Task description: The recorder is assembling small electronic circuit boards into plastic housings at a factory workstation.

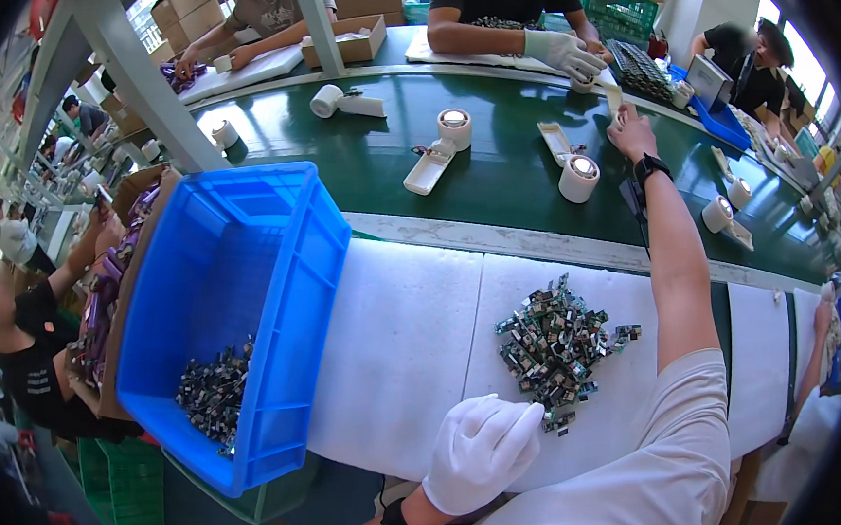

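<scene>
My left hand [482,450], in a white glove, is over the white work surface with its fingers curled together. Its fingertips are at the near edge of a pile of small circuit boards [555,346], and whatever they may hold is hidden. Stretched far across the green conveyor, my bare right hand [633,134] pinches the end of a white plastic housing [614,100]. Just beyond it is a co-worker's gloved hand [564,53]. Near my right forearm, a white cylindrical unit [579,178] lies on the belt with its open cover beside it.
A blue crate [292,301] holding more small boards [217,399] stands at my left. Several white units, including one with a cover [454,128], are spread along the green conveyor [356,169]. A person at the left carries a cardboard box [131,312]. A metal post [149,81] rises behind the crate.
</scene>
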Available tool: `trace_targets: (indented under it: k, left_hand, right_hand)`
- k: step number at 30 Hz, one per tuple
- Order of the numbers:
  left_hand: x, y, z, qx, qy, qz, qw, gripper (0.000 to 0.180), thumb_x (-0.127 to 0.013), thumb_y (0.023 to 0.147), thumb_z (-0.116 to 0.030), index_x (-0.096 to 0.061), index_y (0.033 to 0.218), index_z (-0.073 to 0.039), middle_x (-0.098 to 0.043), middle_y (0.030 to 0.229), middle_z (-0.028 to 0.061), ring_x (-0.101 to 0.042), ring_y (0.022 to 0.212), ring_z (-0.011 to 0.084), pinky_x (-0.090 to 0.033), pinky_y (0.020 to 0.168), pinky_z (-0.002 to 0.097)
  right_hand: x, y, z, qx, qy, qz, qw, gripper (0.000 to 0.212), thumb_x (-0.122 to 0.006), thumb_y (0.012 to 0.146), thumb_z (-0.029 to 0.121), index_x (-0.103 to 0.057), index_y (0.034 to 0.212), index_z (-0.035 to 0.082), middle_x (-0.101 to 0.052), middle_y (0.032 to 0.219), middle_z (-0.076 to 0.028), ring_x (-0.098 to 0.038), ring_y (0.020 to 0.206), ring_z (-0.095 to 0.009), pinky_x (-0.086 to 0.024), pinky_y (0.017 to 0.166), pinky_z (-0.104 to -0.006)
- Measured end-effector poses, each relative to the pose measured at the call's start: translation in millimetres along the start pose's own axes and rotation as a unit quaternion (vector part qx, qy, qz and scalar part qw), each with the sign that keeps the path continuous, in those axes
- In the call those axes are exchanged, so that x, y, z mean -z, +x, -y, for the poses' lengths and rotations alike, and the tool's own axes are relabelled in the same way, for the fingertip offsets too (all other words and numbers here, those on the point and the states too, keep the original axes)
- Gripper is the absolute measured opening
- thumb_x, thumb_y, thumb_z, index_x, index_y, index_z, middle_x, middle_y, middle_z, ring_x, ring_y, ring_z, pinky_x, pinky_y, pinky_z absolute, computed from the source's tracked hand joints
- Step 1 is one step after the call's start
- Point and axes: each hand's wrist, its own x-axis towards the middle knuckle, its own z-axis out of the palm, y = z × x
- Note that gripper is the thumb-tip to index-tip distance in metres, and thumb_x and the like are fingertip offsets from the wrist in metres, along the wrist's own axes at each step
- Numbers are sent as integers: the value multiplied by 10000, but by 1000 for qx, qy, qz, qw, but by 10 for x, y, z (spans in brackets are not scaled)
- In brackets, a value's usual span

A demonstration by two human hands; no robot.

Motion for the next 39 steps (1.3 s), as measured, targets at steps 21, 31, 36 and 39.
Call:
trace_targets:
  k: [21, 31, 36, 39]
  left_hand:
    - [-10, -47, 51, 35, -95, 30, 994, 478, -700, 678, 39, -666, 1136, -95, -585, 910, 42, -574, 864, 276, -500, 869, 405]
    - [46, -151, 71, -23, -76, 85, 993, 446, -692, 685, 37, -700, 1102, -120, -571, 946, 46, -555, 913, 282, -486, 917, 463]
    - [173, -208, -13, -41, -25, 119, 992, 457, -687, 697, 49, -705, 1118, -126, -589, 986, 64, -573, 926, 292, -486, 923, 454]
    - [265, -185, -62, -35, -7, 153, 988, 448, -672, 717, 81, -725, 1118, -110, -634, 996, 86, -602, 938, 302, -494, 910, 447]
  right_hand:
    - [2426, -3964, -240, 208, 243, 282, 905, 542, -723, 679, -14, -617, 1195, 113, -555, 1370, -103, -621, 1074, -198, -513, 854, -298]
    - [2177, -4764, 141, 325, 18, 20, 945, 425, -703, 713, -84, -724, 1104, 83, -650, 1182, -107, -625, 920, -215, -512, 766, -301]
    - [2164, -5074, 246, 191, 47, 56, 979, 372, -744, 765, -17, -742, 1119, 96, -662, 947, -89, -612, 731, -196, -507, 652, -296]
    - [2118, -5146, 224, 102, 83, 174, 976, 315, -749, 793, 6, -749, 1096, 92, -644, 817, -77, -599, 640, -184, -494, 597, -301]
